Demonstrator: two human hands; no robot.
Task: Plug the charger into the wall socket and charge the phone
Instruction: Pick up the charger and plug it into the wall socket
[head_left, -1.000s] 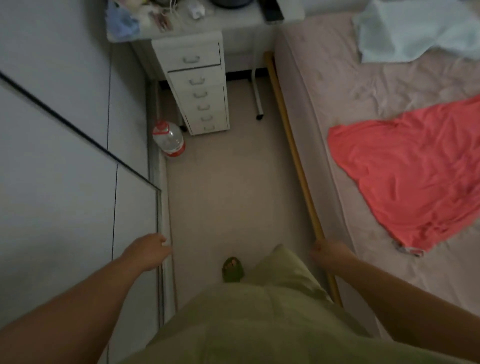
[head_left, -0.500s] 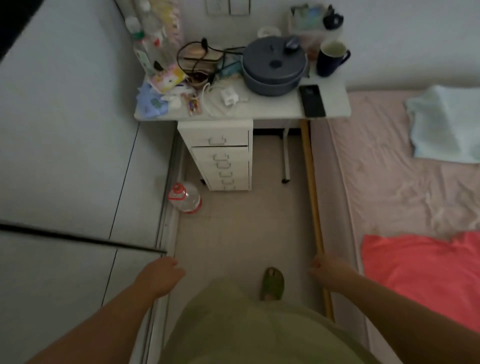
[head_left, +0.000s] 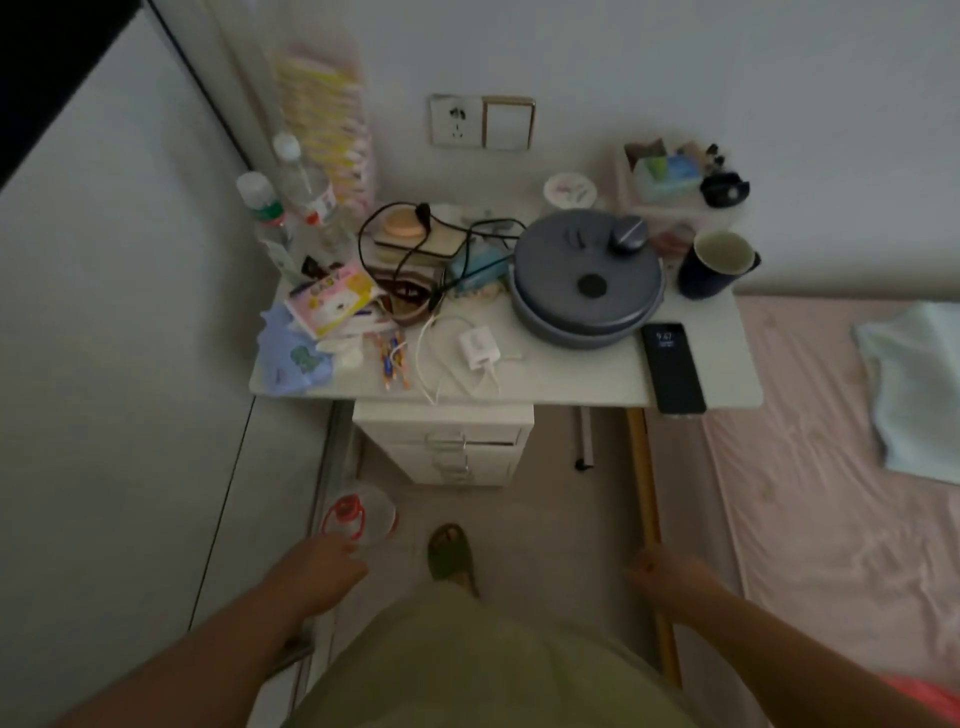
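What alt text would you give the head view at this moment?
Seen from above, a person faces a cluttered white desk with both hands low and empty; a white charger with its cable and a dark phone lie apart on it. A wall socket above is unused, and a bed lies to the right.

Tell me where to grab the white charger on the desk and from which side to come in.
Take the white charger by its blocky body, pinching across the two side faces from above. It seems to lie flat near the front of the desk, with its cable looping off the near end, so come in from the front edge. Both the left hand and right hand hang low and empty.
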